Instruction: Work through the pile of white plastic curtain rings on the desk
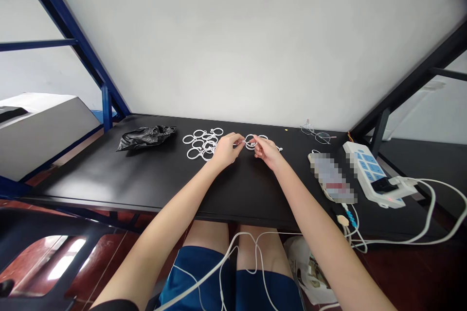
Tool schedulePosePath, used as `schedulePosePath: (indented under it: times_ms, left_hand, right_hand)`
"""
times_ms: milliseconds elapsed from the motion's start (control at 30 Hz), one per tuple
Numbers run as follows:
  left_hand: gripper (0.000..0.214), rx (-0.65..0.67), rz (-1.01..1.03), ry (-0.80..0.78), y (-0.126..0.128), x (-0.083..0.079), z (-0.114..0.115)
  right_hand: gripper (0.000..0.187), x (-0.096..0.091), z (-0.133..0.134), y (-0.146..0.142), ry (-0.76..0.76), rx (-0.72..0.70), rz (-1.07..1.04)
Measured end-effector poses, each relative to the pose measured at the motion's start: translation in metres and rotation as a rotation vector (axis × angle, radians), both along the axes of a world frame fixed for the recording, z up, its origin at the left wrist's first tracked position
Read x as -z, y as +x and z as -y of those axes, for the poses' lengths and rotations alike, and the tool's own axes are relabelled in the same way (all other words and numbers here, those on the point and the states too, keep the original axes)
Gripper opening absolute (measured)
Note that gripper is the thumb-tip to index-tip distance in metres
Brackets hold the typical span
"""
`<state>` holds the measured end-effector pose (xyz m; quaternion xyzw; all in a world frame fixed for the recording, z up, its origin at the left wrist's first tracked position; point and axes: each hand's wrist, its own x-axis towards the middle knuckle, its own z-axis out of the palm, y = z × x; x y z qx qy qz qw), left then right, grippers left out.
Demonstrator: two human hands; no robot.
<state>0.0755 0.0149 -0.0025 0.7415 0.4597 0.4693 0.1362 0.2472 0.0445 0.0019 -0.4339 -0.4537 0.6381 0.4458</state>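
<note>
Between my hands, over the middle of the black table, is a white ring (250, 136) with a small piece at its left side. My left hand (229, 149) pinches that small piece between thumb and fingertips. At the ring's right edge, the thumb and fingers of my right hand (267, 151) are closed on it. Left of my left hand lies a loose pile of white rings (198, 144) with small eyelets. Another white ring (263, 136) lies partly hidden behind my right hand.
A crumpled black plastic bag (148, 137) lies on the left of the black table (146, 175). To the right are eyeglasses (316, 133), a phone (332, 178) with a cable attached, and a white power strip (372, 173). White cables (255, 243) hang across my lap.
</note>
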Motion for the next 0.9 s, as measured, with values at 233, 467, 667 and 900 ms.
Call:
schedulePosePath:
  times_ms: [233, 467, 667, 900]
  left_hand:
    - [0.007, -0.002, 0.004, 0.016, -0.0004, -0.0001, 0.0002]
    - [0.006, 0.005, -0.008, 0.024, -0.0009, 0.0016, -0.0014]
    - [0.009, 0.005, -0.012, 0.02, -0.0008, 0.0011, -0.0005]
    - [0.015, 0.008, 0.116, -0.107, 0.003, -0.0037, 0.0021]
  right_hand:
    - [0.037, -0.0013, 0.0016, 0.0002, 0.0, -0.004, 0.002]
    - [0.039, -0.0007, 0.0012, 0.0, 0.016, 0.002, -0.014]
    - [0.038, -0.0017, 0.0023, -0.0004, 0.04, 0.027, -0.012]
    - [0.04, 0.0019, -0.0011, -0.0009, 0.057, 0.024, -0.058]
